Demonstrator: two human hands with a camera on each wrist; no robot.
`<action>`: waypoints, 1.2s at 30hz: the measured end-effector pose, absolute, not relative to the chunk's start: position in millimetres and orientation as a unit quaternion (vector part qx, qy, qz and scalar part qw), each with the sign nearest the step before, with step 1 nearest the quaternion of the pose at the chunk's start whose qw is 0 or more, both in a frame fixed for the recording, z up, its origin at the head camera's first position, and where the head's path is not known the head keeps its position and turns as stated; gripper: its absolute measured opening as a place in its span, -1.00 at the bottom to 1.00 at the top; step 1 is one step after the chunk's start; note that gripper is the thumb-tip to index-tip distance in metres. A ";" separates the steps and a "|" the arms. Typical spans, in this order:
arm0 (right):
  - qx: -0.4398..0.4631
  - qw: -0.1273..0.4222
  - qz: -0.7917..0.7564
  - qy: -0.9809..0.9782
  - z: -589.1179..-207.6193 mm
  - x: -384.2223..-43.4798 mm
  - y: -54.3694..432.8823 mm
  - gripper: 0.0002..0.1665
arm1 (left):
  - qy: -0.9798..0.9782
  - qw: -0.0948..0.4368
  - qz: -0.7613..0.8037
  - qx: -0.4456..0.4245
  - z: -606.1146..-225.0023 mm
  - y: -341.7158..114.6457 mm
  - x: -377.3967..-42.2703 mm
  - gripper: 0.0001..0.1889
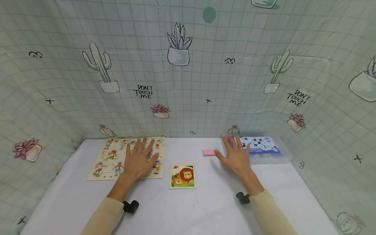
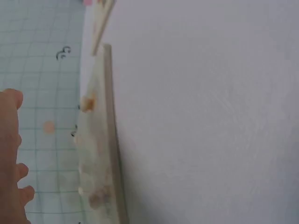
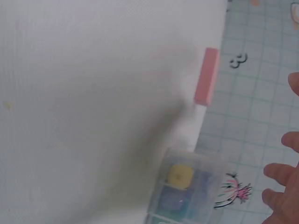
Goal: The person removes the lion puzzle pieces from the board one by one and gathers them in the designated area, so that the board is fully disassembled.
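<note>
My left hand [image 1: 138, 163] is spread, palm down, over the right part of a wooden picture puzzle board [image 1: 101, 155] with small figures in sports clothes. In the left wrist view the board [image 2: 112, 140] shows edge-on, with that hand's fingertips at the left edge. With fingers spread too, my right hand [image 1: 236, 158] overlaps the left end of a clear plastic box [image 1: 264, 160] holding a molecule-printed card. Its thumb tip appears right at a pink block [image 1: 208, 152]. Between the hands lies a small square lion picture puzzle [image 1: 182, 176]. Both hands hold nothing.
A white cloth covers the table [image 1: 188, 212]. Behind and on both sides hangs a gridded curtain [image 1: 191, 81] printed with cacti, close to the far edges of board and box. In the right wrist view the box [image 3: 187, 186] shows compartments with coloured pieces.
</note>
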State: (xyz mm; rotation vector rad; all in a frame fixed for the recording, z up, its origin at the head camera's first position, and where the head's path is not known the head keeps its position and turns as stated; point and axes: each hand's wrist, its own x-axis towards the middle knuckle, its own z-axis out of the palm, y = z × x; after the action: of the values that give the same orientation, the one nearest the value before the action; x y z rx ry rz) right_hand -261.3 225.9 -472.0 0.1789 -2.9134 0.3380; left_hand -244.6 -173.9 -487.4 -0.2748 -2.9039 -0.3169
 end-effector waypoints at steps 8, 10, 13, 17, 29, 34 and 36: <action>0.115 0.118 0.262 -0.951 -464.4 -237.5 210.2 -0.23 | -0.967 0.133 -0.167 -0.137 -480.4 -169.9 -222.5 -0.23; 0.121 0.102 0.307 -0.939 -465.7 -233.4 206.6 -0.31 | -0.961 0.137 -0.185 -0.154 -480.5 -169.2 -217.0 -0.23; 0.116 0.064 0.370 -0.920 -469.0 -228.5 200.6 -0.42 | -0.952 0.121 -0.219 -0.177 -481.2 -166.5 -209.8 -0.21; 0.104 0.003 0.415 -0.904 -476.4 -224.9 188.9 -0.55 | -0.943 0.075 -0.253 -0.205 -483.1 -157.2 -203.9 -0.19; 0.124 -0.096 0.424 -0.892 -495.7 -229.6 156.9 -0.73 | -0.946 -0.001 -0.223 -0.234 -499.6 -120.1 -213.8 -0.22; 0.130 -0.098 0.419 -0.893 -497.9 -234.0 152.9 -0.73 | -0.952 -0.023 -0.188 -0.242 -504.6 -112.2 -216.9 -0.20; 0.134 -0.097 0.409 -0.897 -499.6 -233.7 150.8 -0.72 | -0.950 -0.024 -0.187 -0.249 -505.6 -109.8 -216.0 -0.20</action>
State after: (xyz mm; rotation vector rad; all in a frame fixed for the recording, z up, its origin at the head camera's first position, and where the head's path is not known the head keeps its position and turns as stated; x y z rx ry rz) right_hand -233.7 150.8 -499.6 0.4499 -3.0063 1.3718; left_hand -216.0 -109.8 -505.6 -0.7959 -3.0306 -0.5970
